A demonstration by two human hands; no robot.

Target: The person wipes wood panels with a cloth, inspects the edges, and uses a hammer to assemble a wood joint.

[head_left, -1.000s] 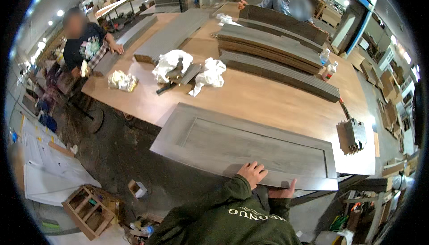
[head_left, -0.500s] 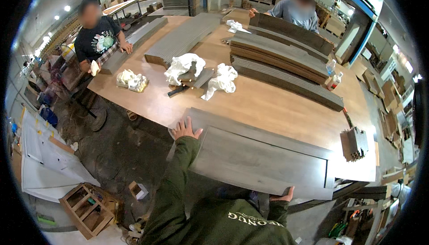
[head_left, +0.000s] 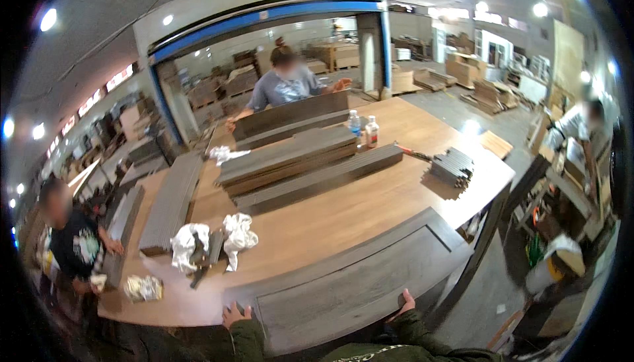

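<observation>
A grey-brown cabinet door panel (head_left: 356, 276) with a recessed, dark-outlined middle lies at the table's near edge and sticks out past it towards me. My left hand (head_left: 236, 316) rests on the panel's left end, fingers spread over its surface. At the near long edge, my right hand (head_left: 405, 304) grips the panel. Its thumb shows at the edge; the other fingers are mostly hidden beneath.
The wooden table (head_left: 310, 233) carries stacked grey boards (head_left: 290, 157), white cloths (head_left: 239, 233), two bottles (head_left: 372, 132) and a bundle of short strips (head_left: 452, 167). One co-worker (head_left: 76, 243) stands left; another (head_left: 287, 84) raises a board at the far side.
My view has swung right and up, so the table and panel appear turned. Both hands remain at the panel. The far co-worker's other hand now shows at the board's right end.
</observation>
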